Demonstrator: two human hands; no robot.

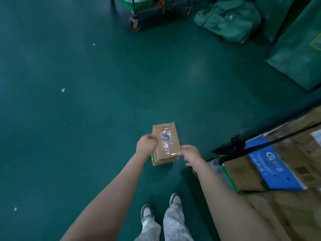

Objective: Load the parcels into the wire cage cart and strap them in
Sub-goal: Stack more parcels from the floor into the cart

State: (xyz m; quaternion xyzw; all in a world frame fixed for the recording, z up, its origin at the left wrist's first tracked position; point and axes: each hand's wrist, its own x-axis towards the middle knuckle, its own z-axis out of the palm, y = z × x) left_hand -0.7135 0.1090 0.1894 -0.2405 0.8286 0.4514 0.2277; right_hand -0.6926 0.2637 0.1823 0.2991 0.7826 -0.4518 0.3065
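Green floor (86, 105) underfoot. Loading step: left hand (146, 144) clenched round taped cardboard parcel (167, 141), right hand (191, 154) pinching its corner (both holding). Next, likely: lift past black strap (260, 146).

I've got a teal floor (69, 136). Ref pt: far cart (134, 23), standing on castors. Just rt of it lies a crumpled green sack (229, 20), w/ bigger green bags (298, 58) beyond. Left of it & nearer me, white scraps (63, 90). Shoes (147, 213) well below it.
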